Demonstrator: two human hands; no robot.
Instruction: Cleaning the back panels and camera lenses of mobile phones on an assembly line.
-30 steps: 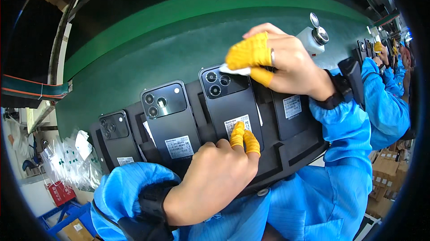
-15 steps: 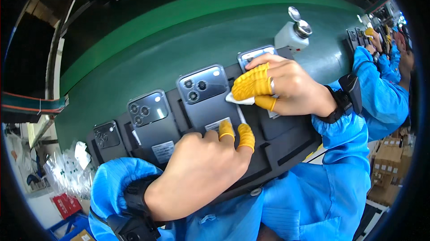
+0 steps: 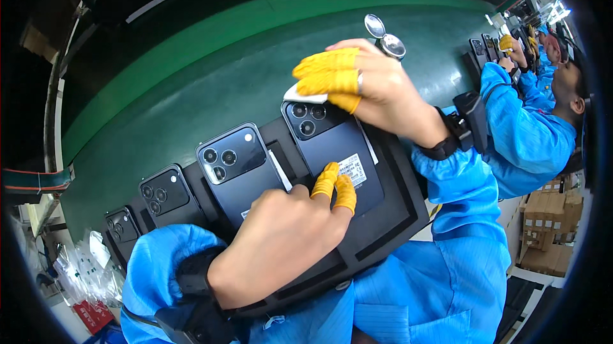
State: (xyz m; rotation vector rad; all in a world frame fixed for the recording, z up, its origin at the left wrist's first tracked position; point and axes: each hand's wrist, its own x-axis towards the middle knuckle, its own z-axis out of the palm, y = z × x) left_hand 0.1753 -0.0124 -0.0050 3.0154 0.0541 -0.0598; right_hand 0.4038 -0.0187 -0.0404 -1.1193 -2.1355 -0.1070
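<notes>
pressing down on the near end of a dark blue phone (image 3: 332, 146), the left hand (image 3: 281, 242) has two fingers in yellow finger cots (image 3: 336, 187) laid on the phone's back just beside its white label sticker (image 3: 353, 168); the rest of that hand is loosely curled, grasping nothing. the phone lies face down in a black tray (image 3: 389, 216) that runs along the near edge of a green conveyor belt (image 3: 211, 76), its triple camera cluster pointing to the far side. the right hand (image 3: 377, 88) is at the phone's far right corner, fingers capped in yellow cots and pinched on a small white wipe (image 3: 303, 96), which touches the phone's far edge just above the camera cluster. a ring shows on one finger of that hand. both forearms wear blue sleeves with black wrist straps.

to the left in the same tray sit more dark phones, all face down: one (image 3: 237, 166) right beside the held phone, another (image 3: 167, 194) further left, and a fourth (image 3: 122, 228) at the far left end. a small bottle with a silvery cap (image 3: 386, 40) stands on the belt beyond the right hand. further right along the belt, another person in a blue sleeve (image 3: 517, 120) works over more phones, their fingers also capped in yellow.
</notes>
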